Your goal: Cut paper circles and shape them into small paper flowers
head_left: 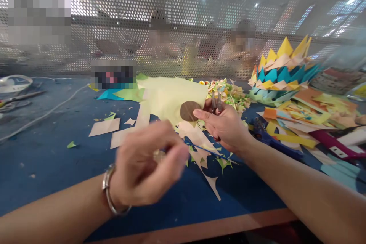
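My right hand pinches a round brown disc under its thumb, against a sheet of pale yellow paper. In the same hand sit small scissors, blades pointing up past the fingers and handles partly hidden in the palm. Closer to the camera, my left hand is raised over the table with its fingers curled in; it is blurred by motion. A small pale patch shows inside its curl, too indistinct to name. Pink and green paper offcuts lie below and between the hands.
A layered paper piece with yellow and blue points stands at the back right, beside a heap of small scraps. Paper strips, a blue-handled tool and a magenta object lie at right. A white cable crosses the left. Perforated metal screen behind.
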`<state>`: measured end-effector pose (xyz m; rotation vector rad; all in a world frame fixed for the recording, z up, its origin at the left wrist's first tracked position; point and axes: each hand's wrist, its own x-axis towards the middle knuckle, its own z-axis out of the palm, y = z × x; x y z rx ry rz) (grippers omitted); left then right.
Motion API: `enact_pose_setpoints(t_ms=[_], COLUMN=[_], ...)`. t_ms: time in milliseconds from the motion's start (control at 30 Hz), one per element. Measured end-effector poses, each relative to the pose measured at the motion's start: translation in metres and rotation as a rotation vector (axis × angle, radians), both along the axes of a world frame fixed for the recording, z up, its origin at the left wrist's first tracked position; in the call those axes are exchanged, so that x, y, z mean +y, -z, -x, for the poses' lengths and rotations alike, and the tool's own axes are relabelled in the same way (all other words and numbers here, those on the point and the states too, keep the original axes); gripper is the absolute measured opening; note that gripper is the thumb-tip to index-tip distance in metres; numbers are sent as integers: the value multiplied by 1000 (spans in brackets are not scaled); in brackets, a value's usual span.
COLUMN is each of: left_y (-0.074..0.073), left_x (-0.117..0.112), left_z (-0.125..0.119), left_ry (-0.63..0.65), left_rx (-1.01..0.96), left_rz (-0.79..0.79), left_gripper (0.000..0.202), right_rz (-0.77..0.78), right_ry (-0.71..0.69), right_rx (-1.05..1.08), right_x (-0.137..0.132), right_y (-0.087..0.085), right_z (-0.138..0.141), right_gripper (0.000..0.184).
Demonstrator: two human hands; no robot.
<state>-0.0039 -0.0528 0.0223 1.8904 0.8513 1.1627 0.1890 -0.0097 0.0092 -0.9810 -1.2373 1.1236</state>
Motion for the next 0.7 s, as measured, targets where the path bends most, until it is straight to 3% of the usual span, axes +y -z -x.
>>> enact_pose_setpoints(t_ms=[67,200,367,433,567,700], left_y=[4,19,27,23,14,14], left_x=[-3,9,21,21,23,28], left_z=[-9,-20,-23,-27,-34,-34], left_ry=[224,157,-46,-31,55,-100], left_rx=[268,324,-35,-204,-519,-668], left_rz=[4,199,290,370,324,436], left_gripper=[33,31,42,41,20,14], right_rz=[-26,-53,-2,3,1,10], right_ry=[0,-20,-17,-11,-14,-53], right_rx=[-20,-39,-48,-44,-24,-3], right_x=[0,-1,-7,-9,-8,-9], right_y=[0,-2,-8,-9,-7,-3], right_z=[-1,-2,1,3,5,7], right_gripper=[35,33,34,38,42,44])
